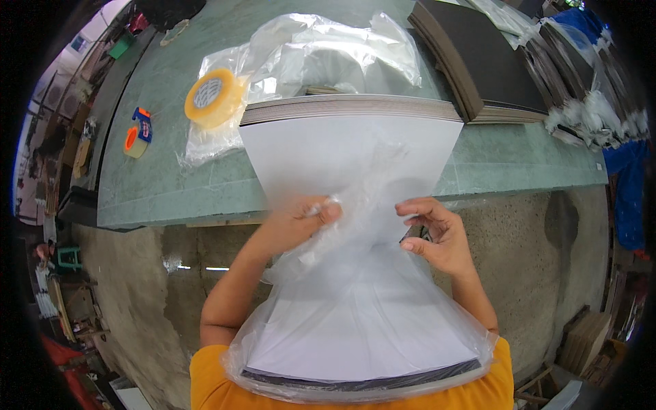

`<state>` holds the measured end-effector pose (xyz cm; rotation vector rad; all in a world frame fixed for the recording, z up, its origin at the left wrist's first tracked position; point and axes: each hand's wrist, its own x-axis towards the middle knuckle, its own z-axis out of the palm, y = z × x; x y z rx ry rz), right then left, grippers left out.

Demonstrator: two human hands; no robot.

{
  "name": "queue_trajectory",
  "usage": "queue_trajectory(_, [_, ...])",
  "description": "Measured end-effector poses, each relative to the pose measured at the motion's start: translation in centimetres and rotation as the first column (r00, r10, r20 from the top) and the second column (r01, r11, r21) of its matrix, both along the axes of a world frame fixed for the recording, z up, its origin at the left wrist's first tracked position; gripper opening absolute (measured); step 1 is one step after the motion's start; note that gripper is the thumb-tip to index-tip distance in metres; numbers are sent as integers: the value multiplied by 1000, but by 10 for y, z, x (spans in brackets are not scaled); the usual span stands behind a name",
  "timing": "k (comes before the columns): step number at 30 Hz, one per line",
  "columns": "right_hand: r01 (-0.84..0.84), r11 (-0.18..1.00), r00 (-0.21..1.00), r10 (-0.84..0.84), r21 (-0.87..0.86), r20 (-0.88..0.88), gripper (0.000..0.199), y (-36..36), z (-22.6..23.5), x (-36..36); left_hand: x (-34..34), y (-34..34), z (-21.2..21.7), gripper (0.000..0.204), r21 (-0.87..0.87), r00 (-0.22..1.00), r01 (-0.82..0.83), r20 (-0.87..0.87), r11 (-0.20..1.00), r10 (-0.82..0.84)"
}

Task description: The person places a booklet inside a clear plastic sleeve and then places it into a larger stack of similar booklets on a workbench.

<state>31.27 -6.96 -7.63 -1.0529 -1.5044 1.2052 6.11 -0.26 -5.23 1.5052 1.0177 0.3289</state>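
Observation:
A thick stack of white-faced boards (294, 150) leans at the table's near edge, its layered edges facing up. Clear plastic film (362, 287), apparently a bag, covers the part that reaches toward my chest, where a dark edge shows through. My left hand (307, 222) is closed on a gathered fold of the plastic at the left of the stack. On the other side, my right hand (434, 236) is held with thumb and fingers apart, close to the plastic and the white face; whether its fingertips touch the film is hard to tell.
The green table (157, 191) carries a large roll of clear tape (212, 99), crumpled plastic bags (328, 51) and a small orange-and-blue tape dispenser (139, 132). Dark boards (488, 58) are stacked at the far right, beside plastic-wrapped bundles (581, 82). Concrete floor (519, 266) lies below.

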Motion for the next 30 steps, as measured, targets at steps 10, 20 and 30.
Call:
queue_trajectory(10, [-101, 966, 994, 89, -237, -62, 22, 9, 21, -23, -5, -3, 1, 39, -41, 983, -177, -53, 983, 174])
queue_trajectory(20, [-44, 999, 988, 40, -20, -146, 13, 19, 38, -15, -13, 14, 6, 31, 376, 989, 22, -142, 926, 34])
queue_trajectory(30, [-139, 933, 889, -30, -332, -457, 14, 21, 36, -28, 23, -5, 60, 16, 448, 982, -72, 189, 891, -16])
